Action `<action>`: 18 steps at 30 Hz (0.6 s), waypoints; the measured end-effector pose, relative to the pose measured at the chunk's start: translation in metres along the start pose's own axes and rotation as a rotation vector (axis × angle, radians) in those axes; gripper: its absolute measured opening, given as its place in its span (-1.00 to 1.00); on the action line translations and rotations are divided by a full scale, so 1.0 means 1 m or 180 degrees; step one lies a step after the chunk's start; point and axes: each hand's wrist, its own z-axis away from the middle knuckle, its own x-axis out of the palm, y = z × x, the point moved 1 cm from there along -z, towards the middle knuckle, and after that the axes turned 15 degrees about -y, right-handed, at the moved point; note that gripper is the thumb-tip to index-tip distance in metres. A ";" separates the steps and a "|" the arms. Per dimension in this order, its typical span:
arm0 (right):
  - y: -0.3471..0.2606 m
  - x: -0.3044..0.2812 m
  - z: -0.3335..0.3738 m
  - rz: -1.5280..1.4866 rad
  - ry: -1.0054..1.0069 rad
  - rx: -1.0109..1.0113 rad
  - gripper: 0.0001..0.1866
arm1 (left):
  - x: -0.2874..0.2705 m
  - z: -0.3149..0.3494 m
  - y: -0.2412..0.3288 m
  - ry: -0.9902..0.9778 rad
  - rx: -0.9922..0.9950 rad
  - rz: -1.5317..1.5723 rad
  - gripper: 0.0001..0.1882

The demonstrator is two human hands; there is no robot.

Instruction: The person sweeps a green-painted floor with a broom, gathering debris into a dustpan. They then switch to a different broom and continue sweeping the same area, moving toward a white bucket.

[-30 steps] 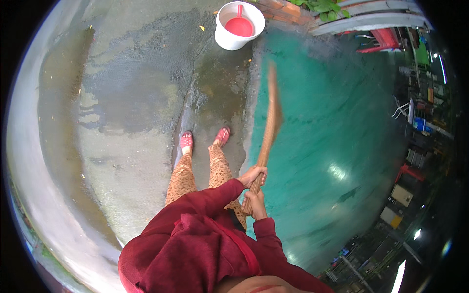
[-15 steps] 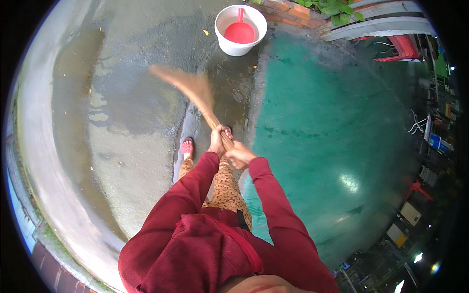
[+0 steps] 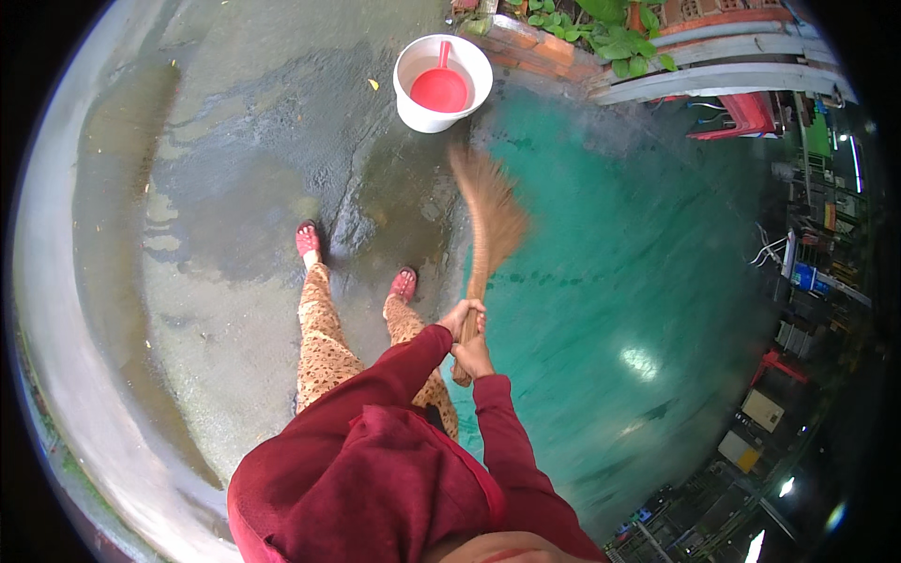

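Observation:
Both of my hands are closed round the short handle of a straw broom [image 3: 478,253]. My left hand [image 3: 460,318] grips it higher up, towards the bristles. Just below, my right hand [image 3: 474,356] holds it near the butt, which sticks out past the fingers. The fanned bristles point away from me over the green floor [image 3: 601,272], by its border with the wet grey concrete; their tips are blurred. Beyond them stands a white bucket [image 3: 420,116] with a red dipper [image 3: 439,90] inside.
My feet in red sandals [image 3: 308,238] stand apart on the wet concrete [image 3: 221,310]. A low brick edging [image 3: 544,49] with green plants [image 3: 619,38] lies at the far side. Red plastic chairs [image 3: 748,114] are at the far right. A pale kerb [image 3: 66,310] curves along the left.
The broom has swung from the far left to the right, its bristles now over the green floor's edge. My hands moved right and nearer, and my feet show wider apart.

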 end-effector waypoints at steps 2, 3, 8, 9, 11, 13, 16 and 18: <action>0.009 -0.005 -0.015 -0.0174 -0.0556 -0.0032 -0.39 | 0.004 0.002 0.016 0.0051 0.0227 -0.0127 -0.89; -0.022 -0.025 0.009 -0.0450 -0.0885 0.0080 -0.42 | 0.007 0.007 0.011 0.0169 0.0354 -0.0150 -0.89; -0.096 -0.063 0.107 -0.0763 -0.0777 0.0694 -0.53 | 0.065 0.052 -0.034 -0.0030 0.0278 0.0041 -0.84; -0.081 -0.048 0.107 -0.0658 -0.0579 0.0599 -0.55 | 0.066 0.060 -0.026 -0.0041 0.0070 0.0039 -0.84; -0.057 -0.016 0.075 -0.0592 -0.0307 0.0094 -0.55 | 0.063 0.067 -0.005 -0.0110 -0.0306 0.0050 -0.84; -0.072 0.030 0.028 -0.0860 -0.0335 0.0151 -0.63 | 0.034 0.075 0.041 -0.0066 -0.0224 -0.0438 -0.85; -0.137 0.073 -0.001 -0.1348 -0.0789 0.0384 -0.69 | -0.006 0.105 0.100 0.0612 -0.0155 -0.0898 -0.88; -0.167 0.068 0.020 -0.1648 -0.1394 0.0541 -0.66 | 0.003 0.122 0.096 0.0973 0.0402 -0.0991 -0.89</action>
